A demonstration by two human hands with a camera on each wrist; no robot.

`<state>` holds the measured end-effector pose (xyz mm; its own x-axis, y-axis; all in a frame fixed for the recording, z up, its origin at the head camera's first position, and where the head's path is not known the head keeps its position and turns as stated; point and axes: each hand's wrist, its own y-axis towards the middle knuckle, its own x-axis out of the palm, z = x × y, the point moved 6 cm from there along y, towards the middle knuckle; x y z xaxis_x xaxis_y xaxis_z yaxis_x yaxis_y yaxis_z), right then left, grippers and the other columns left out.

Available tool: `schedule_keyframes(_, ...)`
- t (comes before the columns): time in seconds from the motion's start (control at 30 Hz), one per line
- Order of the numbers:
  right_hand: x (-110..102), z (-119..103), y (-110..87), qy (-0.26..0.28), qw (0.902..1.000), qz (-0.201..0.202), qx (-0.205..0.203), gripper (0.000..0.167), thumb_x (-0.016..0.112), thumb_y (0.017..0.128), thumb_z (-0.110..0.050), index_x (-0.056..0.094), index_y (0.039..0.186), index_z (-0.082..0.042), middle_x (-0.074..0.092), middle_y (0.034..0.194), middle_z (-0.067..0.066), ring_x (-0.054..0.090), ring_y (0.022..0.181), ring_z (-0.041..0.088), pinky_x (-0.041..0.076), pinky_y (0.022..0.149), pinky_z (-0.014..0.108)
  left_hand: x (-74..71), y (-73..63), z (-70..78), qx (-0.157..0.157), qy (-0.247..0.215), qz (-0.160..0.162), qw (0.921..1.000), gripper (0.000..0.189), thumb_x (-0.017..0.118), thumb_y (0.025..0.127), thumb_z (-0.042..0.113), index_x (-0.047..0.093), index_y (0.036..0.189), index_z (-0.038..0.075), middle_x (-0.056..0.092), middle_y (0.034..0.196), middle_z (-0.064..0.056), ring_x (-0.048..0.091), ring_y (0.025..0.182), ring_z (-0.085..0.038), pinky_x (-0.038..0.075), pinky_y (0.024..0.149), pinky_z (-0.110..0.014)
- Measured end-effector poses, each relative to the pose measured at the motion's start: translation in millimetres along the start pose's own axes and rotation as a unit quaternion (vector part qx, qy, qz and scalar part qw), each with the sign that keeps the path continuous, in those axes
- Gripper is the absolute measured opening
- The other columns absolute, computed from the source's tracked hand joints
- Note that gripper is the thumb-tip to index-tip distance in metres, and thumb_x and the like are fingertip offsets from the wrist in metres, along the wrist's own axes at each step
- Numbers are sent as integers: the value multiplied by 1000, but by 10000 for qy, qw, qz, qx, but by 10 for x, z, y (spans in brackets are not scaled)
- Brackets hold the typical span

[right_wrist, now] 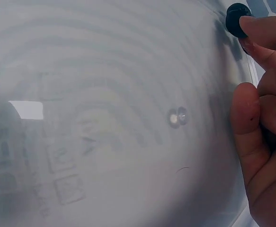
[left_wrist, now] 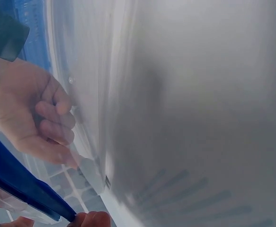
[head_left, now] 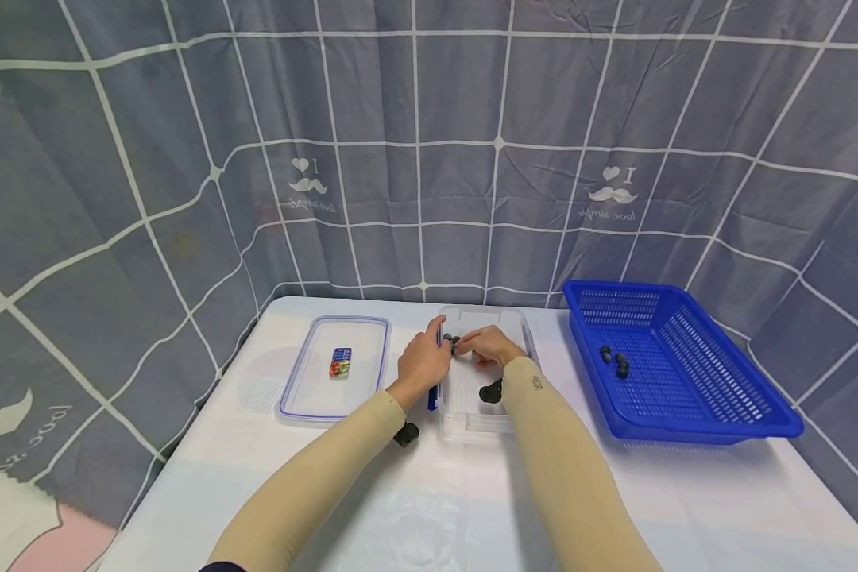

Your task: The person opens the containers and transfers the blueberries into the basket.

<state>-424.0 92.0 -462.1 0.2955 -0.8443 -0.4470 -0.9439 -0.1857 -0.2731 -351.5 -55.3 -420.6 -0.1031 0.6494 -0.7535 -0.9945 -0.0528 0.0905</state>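
Observation:
A clear plastic container [head_left: 472, 425] stands lidless at mid-table, with a blue side latch [head_left: 432, 397]. My left hand [head_left: 425, 361] holds its left side; in the left wrist view, left fingertips [left_wrist: 93, 220] touch the blue latch [left_wrist: 29, 177]. My right hand [head_left: 492, 345] is inside the container near its far left part, pinching a dark, round, blueberry-like berry [right_wrist: 237, 20] between thumb and finger. Other dark berries [head_left: 448, 338] lie beside those fingertips, partly hidden. Through the clear wall, the left wrist view also shows my right hand [left_wrist: 38, 113].
Right of the container stands a blue perforated basket [head_left: 693, 397] with several dark berries [head_left: 621, 364] on its bottom. To the left lies a clear lid [head_left: 314, 393] with a blue seal and a colourful label [head_left: 340, 362]. A grey gridded curtain [head_left: 457, 191] surrounds the white table [head_left: 415, 508].

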Motion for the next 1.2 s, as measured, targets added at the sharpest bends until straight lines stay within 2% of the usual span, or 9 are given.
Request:
schedule_keyframes(0.2,-8,-23,-8,-134,9998,-73,-85,29,76,85,-14,77,112,-4,39,49,-8,38,45,6,43,50,22,-9,-18,5,-36,7,2,10000,51,43,106,35,37,156,32,64,127,-16,65,104,-34,52,76,-51)
schedule_keyframes(0.53,-111,-38,48,-149,9998,-84,49,29,76,84,-17,78,112,-10,35,48,-7,27,43,8,29,43,23,15,-6,47,48,-26,38,10000,51,44,105,34,38,156,31,64,127,-16,65,105,-35,52,78,-52)
schedule_keyframes(0.83,-243,-219,25,-93,9998,-117,-151,30,76,86,-20,77,114,-10,30,44,-7,21,41,9,25,43,25,27,-1,26,-38,-31,-43,10000,51,45,105,32,37,156,32,64,127,-16,65,101,-33,51,75,-50)
schedule_keyframes(0.93,-282,-306,-9,-118,9996,-79,-252,29,77,86,-22,77,114,-13,41,51,-6,19,41,10,25,45,27,21,1,11,-55,-33,-30,10000,51,45,105,33,37,156,32,64,127,-16,65,102,-33,51,76,-50)
schedule_keyframes(1.0,-306,-369,-22,-144,9994,-49,-322,29,77,86,-23,78,114,-15,54,64,-9,19,41,10,26,45,27,16,6,0,-56,-20,12,10000,51,44,105,34,38,156,32,64,126,-15,65,102,-33,51,76,-50)
schedule_keyframes(1.07,-335,-419,-28,-161,9991,-34,-387,28,76,86,-23,78,113,-15,58,73,-10,21,41,10,26,45,27,11,11,-4,-48,6,55,10000,51,44,105,35,38,155,33,64,126,-15,65,103,-32,51,77,-50)
schedule_keyframes(1.13,-363,-462,-31,-191,9988,-56,-438,30,76,86,-23,77,115,-14,56,69,-11,21,42,10,26,44,26,11,17,-9,-46,18,61,10000,51,43,105,35,37,155,34,64,126,-14,65,103,-32,52,77,-50)
schedule_keyframes(1.2,-387,-501,-35,-198,9986,-101,-470,30,75,87,-23,77,115,-14,47,57,-7,21,41,10,26,44,26,9,22,-15,-42,24,68,10000,51,43,105,36,37,155,34,65,126,-14,65,104,-33,52,78,-51)
